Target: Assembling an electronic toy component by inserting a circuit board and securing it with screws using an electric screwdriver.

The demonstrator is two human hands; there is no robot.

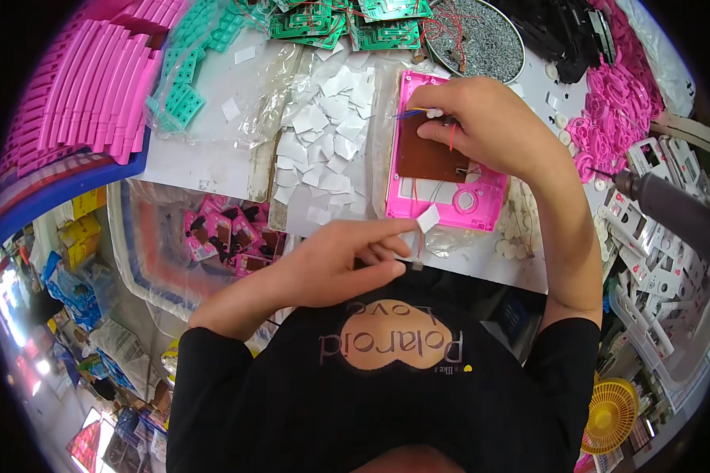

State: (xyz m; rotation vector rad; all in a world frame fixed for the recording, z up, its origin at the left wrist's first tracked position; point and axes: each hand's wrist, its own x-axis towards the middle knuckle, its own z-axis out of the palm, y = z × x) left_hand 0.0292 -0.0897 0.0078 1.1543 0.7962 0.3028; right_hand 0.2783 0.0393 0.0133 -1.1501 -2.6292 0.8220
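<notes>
A pink plastic case [487, 206] with a brown circuit board [430, 158] inside lies in front of me. Over its upper part, my right hand [481, 122] is closed, thumb and forefinger bent around thin coloured wires [418, 113]. What else may sit between those fingers is hidden. My left hand [343, 260] reaches in from the left with its forefinger stretched out and thumb apart. At that fingertip is a small white square pad [427, 219], seemingly clinging to it beside the case's near edge. A thin red wire runs down past the pad.
Loose white squares [323, 142] cover the table left of the case. Green circuit boards [315, 24] and a round tray of screws [485, 47] are behind. Pink parts [619, 110] and a dark power screwdriver [663, 201] stand right; stacked pink panels [95, 87] rise at far left.
</notes>
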